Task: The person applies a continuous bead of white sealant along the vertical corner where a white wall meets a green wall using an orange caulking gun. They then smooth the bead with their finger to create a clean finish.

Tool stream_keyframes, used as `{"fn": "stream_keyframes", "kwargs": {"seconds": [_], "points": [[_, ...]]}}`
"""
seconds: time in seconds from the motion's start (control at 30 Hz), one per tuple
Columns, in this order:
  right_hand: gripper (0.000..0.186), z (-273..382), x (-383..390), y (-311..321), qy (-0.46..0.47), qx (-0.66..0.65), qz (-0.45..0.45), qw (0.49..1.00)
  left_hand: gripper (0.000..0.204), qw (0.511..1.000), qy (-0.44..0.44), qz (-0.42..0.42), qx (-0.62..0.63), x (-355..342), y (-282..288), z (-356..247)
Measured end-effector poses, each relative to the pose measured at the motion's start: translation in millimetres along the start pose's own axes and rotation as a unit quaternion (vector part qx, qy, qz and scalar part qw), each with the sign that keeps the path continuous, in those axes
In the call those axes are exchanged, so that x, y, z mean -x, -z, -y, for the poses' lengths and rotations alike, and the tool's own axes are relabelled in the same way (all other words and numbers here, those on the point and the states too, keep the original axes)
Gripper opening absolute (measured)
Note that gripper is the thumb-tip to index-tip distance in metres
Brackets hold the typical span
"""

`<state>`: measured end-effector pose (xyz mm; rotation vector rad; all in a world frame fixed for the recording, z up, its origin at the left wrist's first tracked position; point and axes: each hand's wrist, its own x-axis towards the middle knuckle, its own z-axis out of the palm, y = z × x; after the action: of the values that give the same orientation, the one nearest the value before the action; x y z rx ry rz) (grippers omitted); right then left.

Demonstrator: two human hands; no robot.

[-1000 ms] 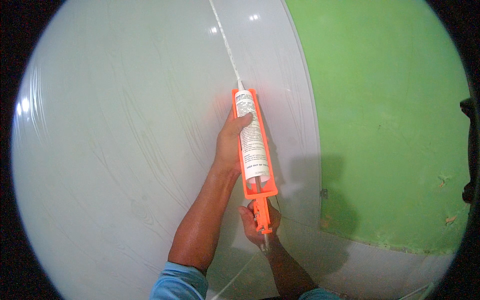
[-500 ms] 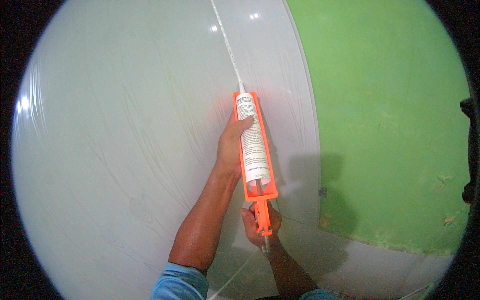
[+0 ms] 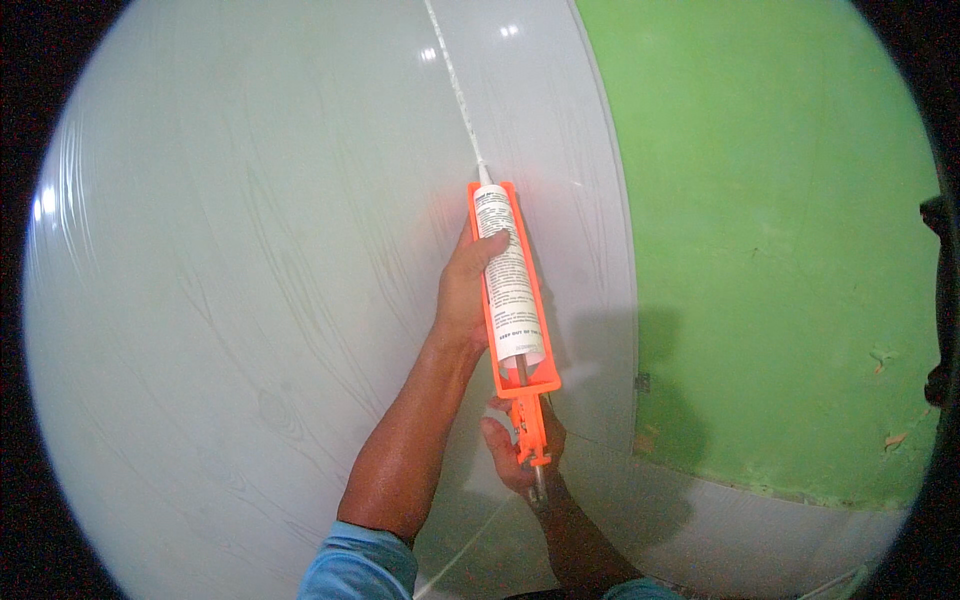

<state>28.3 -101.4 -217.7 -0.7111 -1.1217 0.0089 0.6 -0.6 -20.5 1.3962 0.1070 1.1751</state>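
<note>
An orange caulking gun (image 3: pixel 541 386) carries a white sealant cartridge (image 3: pixel 512 275) with dark print. My left hand (image 3: pixel 462 290) is wrapped round the front half of the gun from the left, its thumb lying over the cartridge. Behind and below, my right hand (image 3: pixel 508 462) closes on the handle and trigger end; most of its fingers are hidden. The metal rod sticks out at the back. The cartridge's pale nozzle (image 3: pixel 484 174) meets the lower end of a white bead line (image 3: pixel 452 85), which runs up along the joint between pale panels.
A glossy pale panel (image 3: pixel 230 300) with faint wood-grain lines fills the left. Beyond a narrower panel strip (image 3: pixel 575 230) on the right lies a green wall surface (image 3: pixel 770 230). A small dark piece (image 3: pixel 643 382) sits at the strip's edge. Something dark (image 3: pixel 935 300) stands at the far right rim.
The gun's rear end has swung slightly to the right, along with my right hand. The nozzle tip stays almost where it was on the joint.
</note>
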Motion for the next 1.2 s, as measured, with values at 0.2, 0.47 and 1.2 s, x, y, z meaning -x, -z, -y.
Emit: {"fn": "stream_keyframes", "kwargs": {"seconds": [0.2, 0.47, 1.2], "points": [[0.029, -2, 3, 2, -0.028, -0.010, 0.018, 0.999, 0.042, 1.000, 0.011, -0.011, -0.009, 1, 0, 0], [0.028, -2, 0, 6, -0.017, 0.060, 0.039, 0.997, 0.042, 1.000, 0.020, -0.015, 0.010, 1, -2, -1], [0.025, -10, -6, 10, -0.016, 0.068, 0.048, 0.996, 0.041, 1.000, 0.002, -0.019, 0.002, 1, -5, -1]]}}
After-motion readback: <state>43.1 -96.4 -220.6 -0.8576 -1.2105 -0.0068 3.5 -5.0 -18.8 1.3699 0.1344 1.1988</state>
